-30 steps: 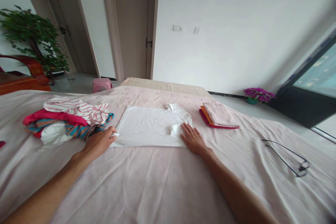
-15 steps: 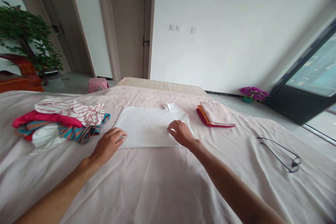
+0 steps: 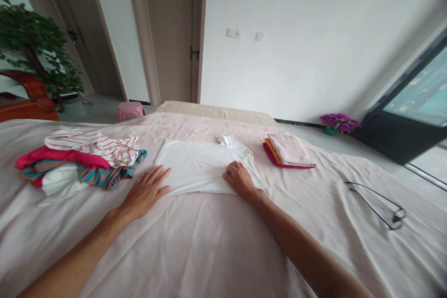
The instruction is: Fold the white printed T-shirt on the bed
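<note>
Folding stage: white shirt point(image 3: 202, 167), mid-fold.
Left hand point(image 3: 146, 191): spread flat, shirt's 7 o'clock.
Right hand point(image 3: 240, 178): curled, 4 o'clock; grasp unclear.
Next need: both corners pinched.

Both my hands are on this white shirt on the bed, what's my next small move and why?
Probably fold the right end over toward the left. The white shirt lies flat, the right hand sits curled on its right end, and the left hand lies open at its left corner.

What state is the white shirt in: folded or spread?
Partly folded: the shirt lies as a flat rectangle, sleeves tucked in. Left hand and right hand touch its near edge.
</note>
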Demonstrator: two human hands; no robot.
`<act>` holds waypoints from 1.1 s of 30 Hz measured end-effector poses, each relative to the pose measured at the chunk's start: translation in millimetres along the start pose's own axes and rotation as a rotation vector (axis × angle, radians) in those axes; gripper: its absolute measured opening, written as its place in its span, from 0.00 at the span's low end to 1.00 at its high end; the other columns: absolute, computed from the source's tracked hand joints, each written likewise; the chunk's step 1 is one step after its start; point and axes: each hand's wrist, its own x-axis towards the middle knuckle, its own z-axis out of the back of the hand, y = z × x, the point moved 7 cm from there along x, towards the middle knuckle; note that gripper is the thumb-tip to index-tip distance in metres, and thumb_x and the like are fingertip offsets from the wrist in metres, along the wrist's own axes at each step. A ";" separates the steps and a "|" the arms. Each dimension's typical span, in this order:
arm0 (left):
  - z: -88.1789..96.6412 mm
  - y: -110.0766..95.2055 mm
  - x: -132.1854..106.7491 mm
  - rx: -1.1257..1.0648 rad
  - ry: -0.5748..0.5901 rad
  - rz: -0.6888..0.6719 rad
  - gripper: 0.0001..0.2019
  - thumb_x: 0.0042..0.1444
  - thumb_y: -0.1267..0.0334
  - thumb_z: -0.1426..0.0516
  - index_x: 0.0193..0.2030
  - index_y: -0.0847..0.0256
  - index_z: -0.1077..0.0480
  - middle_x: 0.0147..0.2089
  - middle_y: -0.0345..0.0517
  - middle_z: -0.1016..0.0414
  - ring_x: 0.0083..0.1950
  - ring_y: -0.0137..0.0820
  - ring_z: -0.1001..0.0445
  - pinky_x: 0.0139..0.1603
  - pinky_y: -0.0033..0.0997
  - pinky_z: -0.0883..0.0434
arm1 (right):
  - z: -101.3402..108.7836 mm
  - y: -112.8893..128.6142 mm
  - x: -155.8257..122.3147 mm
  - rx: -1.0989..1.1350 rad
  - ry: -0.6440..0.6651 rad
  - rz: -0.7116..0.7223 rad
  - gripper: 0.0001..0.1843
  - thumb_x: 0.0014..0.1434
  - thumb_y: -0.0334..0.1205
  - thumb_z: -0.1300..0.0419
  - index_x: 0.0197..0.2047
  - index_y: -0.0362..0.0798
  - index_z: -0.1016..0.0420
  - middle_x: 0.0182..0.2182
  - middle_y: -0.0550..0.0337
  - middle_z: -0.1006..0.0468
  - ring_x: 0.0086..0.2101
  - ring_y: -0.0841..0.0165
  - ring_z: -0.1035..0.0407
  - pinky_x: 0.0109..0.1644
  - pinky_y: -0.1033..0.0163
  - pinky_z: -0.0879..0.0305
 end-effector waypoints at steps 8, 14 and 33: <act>1.3 28.7 4.2 -0.143 -0.041 0.116 0.26 0.65 0.52 0.55 0.64 0.62 0.34 0.68 0.57 0.35 0.69 0.42 0.38 0.69 0.47 0.42 | -4.5 2.8 -5.3 -0.032 -0.006 0.014 0.11 0.67 0.42 0.44 0.50 0.49 0.27 0.50 0.54 0.26 0.51 0.62 0.36 0.57 0.59 0.41; 29.5 82.4 -5.6 -0.395 -0.083 0.452 0.21 0.58 0.52 0.52 0.48 0.61 0.26 0.50 0.50 0.20 0.49 0.37 0.24 0.52 0.33 0.30 | -8.3 2.5 -5.1 -0.038 -0.012 0.048 0.14 0.68 0.42 0.45 0.55 0.49 0.27 0.53 0.54 0.26 0.54 0.61 0.36 0.59 0.58 0.41; 33.2 57.0 -44.6 -0.380 0.115 0.525 0.14 0.51 0.52 0.43 0.39 0.57 0.27 0.38 0.43 0.19 0.40 0.35 0.22 0.39 0.29 0.32 | -8.4 24.4 -6.7 0.034 -0.009 0.203 0.17 0.67 0.35 0.48 0.56 0.49 0.26 0.55 0.54 0.25 0.55 0.63 0.34 0.62 0.56 0.42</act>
